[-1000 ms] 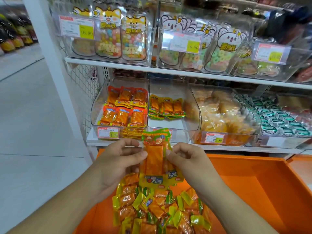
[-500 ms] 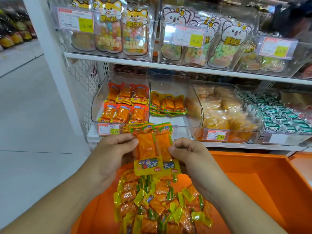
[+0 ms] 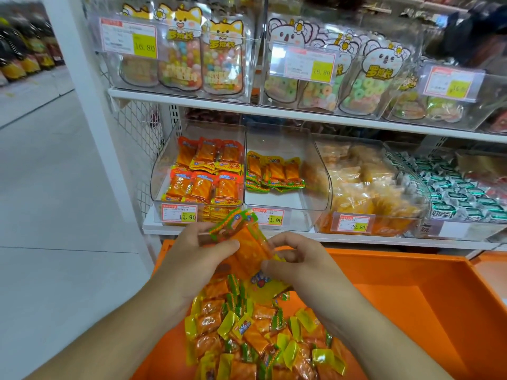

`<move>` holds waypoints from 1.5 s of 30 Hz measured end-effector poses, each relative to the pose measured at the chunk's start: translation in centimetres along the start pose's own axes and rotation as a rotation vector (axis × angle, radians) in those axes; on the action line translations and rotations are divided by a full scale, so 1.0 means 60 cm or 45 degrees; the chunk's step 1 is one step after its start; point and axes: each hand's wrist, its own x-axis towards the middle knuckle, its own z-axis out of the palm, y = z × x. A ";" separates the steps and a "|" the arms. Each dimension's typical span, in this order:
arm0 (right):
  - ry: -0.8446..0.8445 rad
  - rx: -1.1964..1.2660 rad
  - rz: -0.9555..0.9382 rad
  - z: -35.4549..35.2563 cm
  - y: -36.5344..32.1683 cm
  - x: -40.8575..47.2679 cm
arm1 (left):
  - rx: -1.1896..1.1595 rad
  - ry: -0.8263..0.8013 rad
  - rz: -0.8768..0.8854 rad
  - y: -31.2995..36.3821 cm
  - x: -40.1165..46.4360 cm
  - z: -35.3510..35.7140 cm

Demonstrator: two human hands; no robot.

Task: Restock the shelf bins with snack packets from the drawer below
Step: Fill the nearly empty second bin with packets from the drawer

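A small stack of orange snack packets with green and yellow ends is held between both hands above the open orange drawer. My left hand grips the stack from the left, thumb across its front. My right hand pinches its right edge with curled fingers. The stack is tilted, top leaning left. Several more of the same packets lie heaped in the drawer's left part. Directly above, the second clear shelf bin holds a short row of matching packets at its back.
The leftmost bin is packed with orange-red packets. Bins to the right hold pale yellow snacks and green-white sweets. The upper shelf carries bagged candies. White floor lies to the left.
The packets were fanned side by side and upright; both hands have since closed them into one tilted stack and drawn closer together.
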 end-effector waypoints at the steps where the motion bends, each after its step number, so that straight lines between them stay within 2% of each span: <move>1: -0.033 -0.053 -0.030 -0.011 -0.007 0.002 | 0.101 -0.015 0.051 0.008 0.006 -0.009; 2: -0.082 -0.110 -0.056 -0.023 -0.014 0.003 | 0.215 -0.066 0.096 0.018 0.010 -0.019; 4: -0.163 -0.189 -0.076 -0.042 -0.026 0.004 | 0.393 -0.310 0.141 0.036 0.014 -0.036; 7: -0.214 -0.127 -0.065 -0.061 -0.033 0.005 | 0.616 -0.632 0.108 0.045 0.003 -0.038; 11: -0.162 0.001 -0.083 -0.053 -0.027 0.010 | 0.546 -0.781 0.103 0.025 -0.020 -0.001; 15: -0.028 0.157 -0.083 -0.034 -0.015 0.015 | 0.408 -0.649 0.092 0.018 -0.029 0.021; 19: -0.013 -0.050 -0.118 -0.033 -0.007 0.018 | 0.369 -0.546 0.141 0.019 -0.032 0.028; 26: -0.007 -0.175 -0.106 -0.027 0.002 0.026 | 0.398 -0.625 0.068 0.021 -0.018 0.031; 31: 0.057 -0.048 -0.088 -0.032 -0.001 0.045 | 0.764 -0.522 0.231 0.042 0.013 0.031; 34: 0.162 -0.071 -0.165 -0.052 -0.038 0.092 | 0.952 -0.348 0.528 0.060 0.056 0.026; 38: 0.332 -0.062 -0.119 -0.086 -0.091 0.204 | 1.403 -0.126 0.855 0.068 0.122 0.019; 41: 0.367 -0.183 -0.007 -0.091 -0.086 0.308 | 1.628 -0.135 0.899 0.063 0.142 0.015; 45: 0.245 -0.420 0.234 -0.068 -0.035 0.400 | 1.593 -0.176 0.900 0.075 0.143 0.016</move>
